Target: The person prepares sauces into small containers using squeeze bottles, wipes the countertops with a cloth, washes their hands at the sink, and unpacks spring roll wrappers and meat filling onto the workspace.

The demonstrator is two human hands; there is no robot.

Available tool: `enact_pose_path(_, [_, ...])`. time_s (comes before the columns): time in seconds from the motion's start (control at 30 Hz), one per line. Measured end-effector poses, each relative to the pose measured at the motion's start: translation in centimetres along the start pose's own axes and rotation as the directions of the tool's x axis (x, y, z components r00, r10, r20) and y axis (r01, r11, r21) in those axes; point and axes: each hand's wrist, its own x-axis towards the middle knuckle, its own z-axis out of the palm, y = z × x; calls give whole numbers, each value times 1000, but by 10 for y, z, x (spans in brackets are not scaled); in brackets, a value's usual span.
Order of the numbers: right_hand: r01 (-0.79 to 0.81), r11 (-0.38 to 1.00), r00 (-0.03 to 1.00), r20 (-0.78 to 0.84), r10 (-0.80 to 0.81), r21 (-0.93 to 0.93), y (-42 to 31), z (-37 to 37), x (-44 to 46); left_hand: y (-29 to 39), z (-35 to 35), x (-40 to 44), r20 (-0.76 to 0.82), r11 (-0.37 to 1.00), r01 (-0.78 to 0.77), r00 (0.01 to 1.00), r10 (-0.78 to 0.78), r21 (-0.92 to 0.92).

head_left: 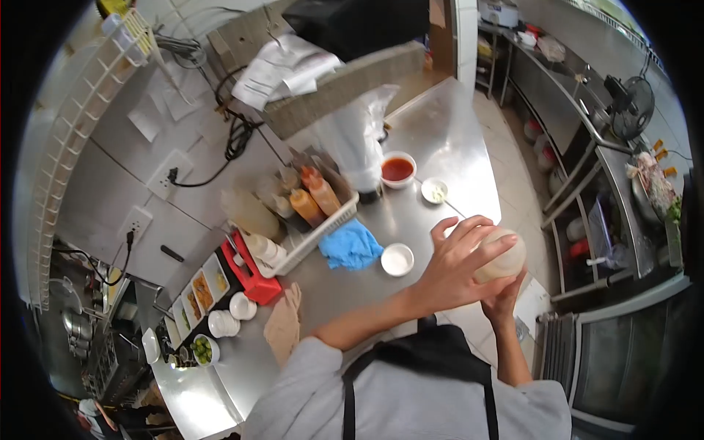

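Both hands are raised over the front right of the steel counter, around a pale, rounded object [507,258], a ball or a small container; I cannot tell which. My left hand [466,257] lies across its near side with the fingers curved over it. From below and behind, my right hand [504,295] supports it, its fingers partly hidden. Beyond them on the counter stand a small white dish with pale bits [435,192] and a handle sticking out, a bowl of red sauce [398,170], and a white bowl of white contents [397,259].
A blue cloth [350,245] lies beside a white basket [312,236] of squeeze bottles. Left of these are a red holder [253,275], a tan cloth [284,323], stacked white cups [224,323] and a bowl of green pieces [203,350]. Steel shelving [561,110] and a fan [632,103] stand right.
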Motion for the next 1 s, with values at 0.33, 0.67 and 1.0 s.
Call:
enact_pose_path(0.33, [-10,996,976,218,28,-84,57,-9,24,-54,61,-46,17,946,322,947,-321,-44])
enact_pose_path(0.67, [422,532,812,567,139,-734,125,-14,161,-202,102,-60,-9,549,833,551,-835,71])
enact_pose_path(1.0, [753,130,642,764,68,-645,136,1,229,-241,144,-39,-138,483,870,493,-859,102])
